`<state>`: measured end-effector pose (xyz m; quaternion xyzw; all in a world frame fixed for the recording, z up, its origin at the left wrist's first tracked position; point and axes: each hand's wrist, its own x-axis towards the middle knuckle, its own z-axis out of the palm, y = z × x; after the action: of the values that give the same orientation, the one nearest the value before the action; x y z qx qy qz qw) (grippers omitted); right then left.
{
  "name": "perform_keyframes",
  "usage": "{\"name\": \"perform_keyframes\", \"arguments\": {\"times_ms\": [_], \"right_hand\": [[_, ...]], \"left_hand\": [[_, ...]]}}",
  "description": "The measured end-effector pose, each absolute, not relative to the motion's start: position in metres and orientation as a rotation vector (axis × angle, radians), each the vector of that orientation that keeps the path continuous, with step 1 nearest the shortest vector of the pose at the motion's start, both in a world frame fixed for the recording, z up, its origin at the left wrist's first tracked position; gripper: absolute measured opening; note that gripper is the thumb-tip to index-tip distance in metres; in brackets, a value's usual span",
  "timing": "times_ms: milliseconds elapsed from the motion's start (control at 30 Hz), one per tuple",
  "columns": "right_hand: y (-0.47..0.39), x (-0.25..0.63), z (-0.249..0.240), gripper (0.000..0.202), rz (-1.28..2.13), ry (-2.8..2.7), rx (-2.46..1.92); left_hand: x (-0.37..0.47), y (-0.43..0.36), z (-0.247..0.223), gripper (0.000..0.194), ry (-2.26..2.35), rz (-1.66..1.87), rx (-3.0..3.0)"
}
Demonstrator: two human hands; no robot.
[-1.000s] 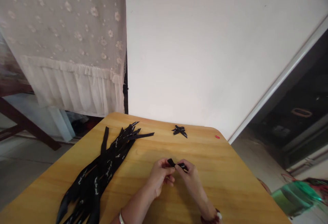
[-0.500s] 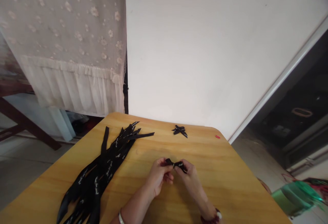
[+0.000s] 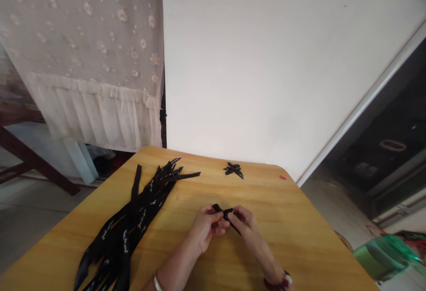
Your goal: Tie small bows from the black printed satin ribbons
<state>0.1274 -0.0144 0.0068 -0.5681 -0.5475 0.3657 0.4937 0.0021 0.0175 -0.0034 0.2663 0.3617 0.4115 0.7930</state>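
Note:
A black ribbon bow [image 3: 226, 213] is held between both hands above the wooden table. My left hand [image 3: 209, 224] pinches its left loop between thumb and fingers. On the other side, my right hand [image 3: 244, 222] grips the bow close to its knot, and a ribbon tail slants down below those fingers. Fingertips partly hide the knot. To the left lies a long heap of black ribbon strips [image 3: 143, 206] with white lettering. Farther back rests a finished-looking black bow [image 3: 234, 170] with two spread tails.
The wooden table [image 3: 282, 237] stands against a white wall panel [image 3: 239, 69]. A small red piece [image 3: 282, 177] lies near its back right corner. At left hangs a floral lace curtain [image 3: 100, 60]; a green translucent container [image 3: 381, 255] stands right of the table.
My right hand has shifted its fingers inward toward the knot, and the right loop is now mostly covered. The left loop has tilted up a little. My left hand stays nearly in place.

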Motion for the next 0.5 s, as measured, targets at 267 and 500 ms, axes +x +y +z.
{"name": "perform_keyframes", "arguments": {"times_ms": [267,500], "right_hand": [[-0.013,0.141,0.019,0.031,0.862,-1.168,-1.454],[-0.01,0.133,0.017,0.031,0.89,-1.385,-1.414]], "left_hand": [[0.004,0.012,-0.003,0.018,0.728,0.741,0.711],[0.007,0.008,-0.007,0.017,0.722,0.595,0.83]]}}
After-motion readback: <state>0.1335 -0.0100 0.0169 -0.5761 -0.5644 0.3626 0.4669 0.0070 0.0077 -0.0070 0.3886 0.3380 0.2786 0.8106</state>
